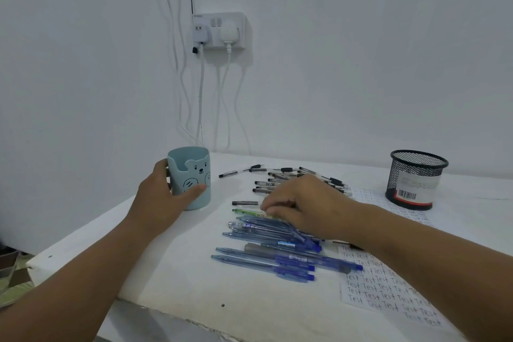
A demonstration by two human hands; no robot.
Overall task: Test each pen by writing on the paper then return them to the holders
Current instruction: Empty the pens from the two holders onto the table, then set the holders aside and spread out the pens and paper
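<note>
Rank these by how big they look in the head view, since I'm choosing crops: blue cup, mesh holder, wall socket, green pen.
1. Mesh holder and blue cup: they look about alike, so I won't rank them.
2. Wall socket, though it sits farther away.
3. Green pen, partly hidden under the right hand.

Hands (163,191) on cup (191,175), pens (274,244)

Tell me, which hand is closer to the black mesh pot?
The right hand. It reaches over the pens, between the cup and the black mesh pot. The left hand grips the blue bear cup, farther away.
</note>
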